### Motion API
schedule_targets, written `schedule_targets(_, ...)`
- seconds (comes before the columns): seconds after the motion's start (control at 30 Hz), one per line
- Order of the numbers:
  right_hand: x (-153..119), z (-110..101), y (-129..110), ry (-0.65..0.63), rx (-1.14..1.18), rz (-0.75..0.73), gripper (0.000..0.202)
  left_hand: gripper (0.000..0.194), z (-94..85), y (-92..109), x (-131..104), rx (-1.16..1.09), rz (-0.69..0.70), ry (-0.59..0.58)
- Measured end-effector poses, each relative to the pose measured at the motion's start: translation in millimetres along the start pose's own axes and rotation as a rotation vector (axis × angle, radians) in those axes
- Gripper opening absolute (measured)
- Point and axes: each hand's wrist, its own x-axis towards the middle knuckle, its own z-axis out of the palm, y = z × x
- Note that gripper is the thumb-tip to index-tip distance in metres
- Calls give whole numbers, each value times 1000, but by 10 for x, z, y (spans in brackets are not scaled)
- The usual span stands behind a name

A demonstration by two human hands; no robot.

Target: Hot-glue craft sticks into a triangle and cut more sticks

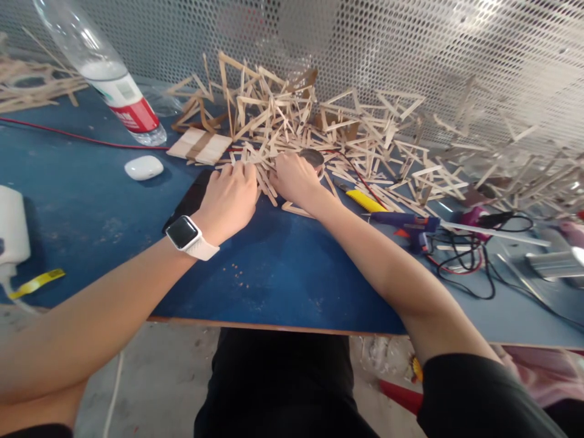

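Observation:
My left hand [232, 193], with a white watch on its wrist, rests at the near edge of a heap of wooden craft sticks [274, 118]. Its fingers are bent down among the loose sticks, and the tips are hidden. Close beside it, my right hand [294, 176] is curled closed over the same heap; I cannot make out what is inside its fingers. Partly under my left hand lies a black phone-like flat object [187, 198]. A roll of tape [312, 159] shows just behind my right hand. Several sticks joined into angled frames stand up at the back.
A water bottle [123, 100], a white rounded case [143, 168] and a flat wooden panel [201, 145] are left of the heap. To the right lie a yellow-handled cutter [365, 199], a blue glue gun [406, 222] and tangled black cords [474, 261]. Perforated metal mesh [365, 42] rises behind.

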Motion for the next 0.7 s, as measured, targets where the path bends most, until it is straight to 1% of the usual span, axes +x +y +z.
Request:
schedule_targets(0.13, 28, 8, 9, 56, -1, 67, 45, 28, 16, -1, 3, -14, 12, -6)
schedule_targets(0.3, 46, -36, 56, 82, 25, 77, 44, 33, 9, 21, -3, -39, 16, -9)
schedule_targets(0.47, 73, -92, 135, 118, 64, 77, 47, 35, 14, 34, 24, -54, -12, 24)
schedule_targets(0.6, 112, -84, 175, 153, 88, 93, 46, 34, 36, 48, 40, -76, -32, 48)
schedule_targets(0.7, 118, -60, 183, 203, 108, 105, 44, 33, 39, 60, 33, -102, -28, 37)
